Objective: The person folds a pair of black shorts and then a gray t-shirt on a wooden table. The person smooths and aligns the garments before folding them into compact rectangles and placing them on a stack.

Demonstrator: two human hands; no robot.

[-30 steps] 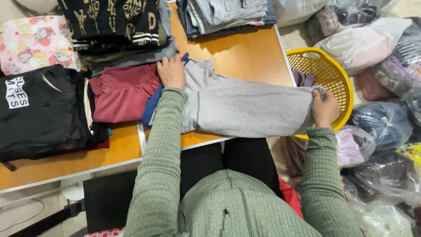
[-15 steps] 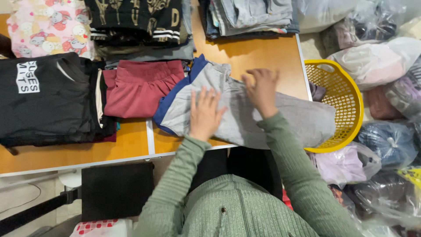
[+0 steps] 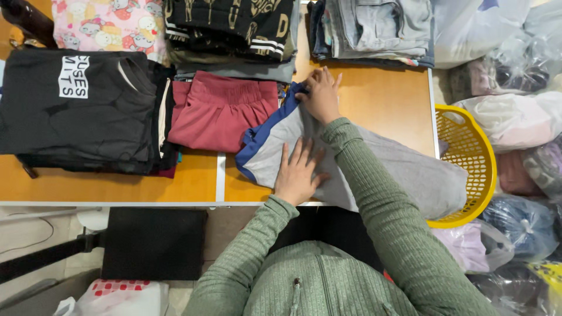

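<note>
While the left hand presses flat, fingers spread, on the grey garment, the right hand pinches its blue-trimmed edge; red shorts lie just beside.

We're looking at soft matt grey sweatpants cloth, a smooth orange laminate-looking table, and a glossy yellow plastic basket.
</note>
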